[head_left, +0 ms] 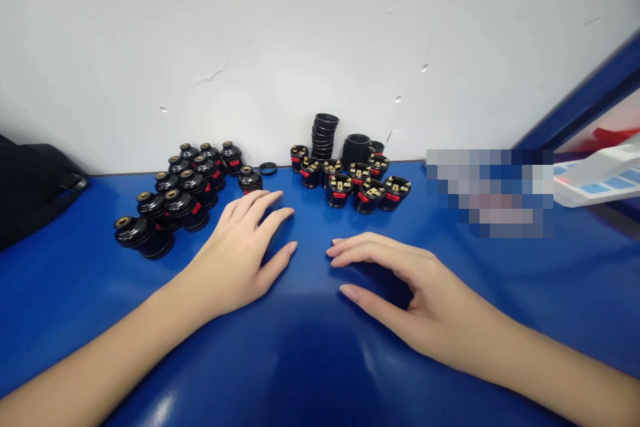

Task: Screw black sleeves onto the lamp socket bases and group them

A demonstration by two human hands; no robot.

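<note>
My left hand (250, 247) hovers over or rests on the blue table, palm down with its fingers spread and nothing held. Just beyond its fingertips stands a black lamp holder (250, 178), partly hidden by them. My right hand (400, 287) is to the right, fingers and thumb apart around bare air. At the left, several domed black lamp holders (186, 207) with brass tops and red tabs stand in rows. Beyond the right hand are several open black socket bodies (371, 193), showing brass contacts and red tabs.
Black threaded rings are stacked in a tall pile (325, 137) and a shorter pile (357, 149) by the white wall (320, 33). A single black ring (268, 168) lies flat. A black bag (35, 187) is at the left; a white device (600, 177) stands right, near a pixelated patch.
</note>
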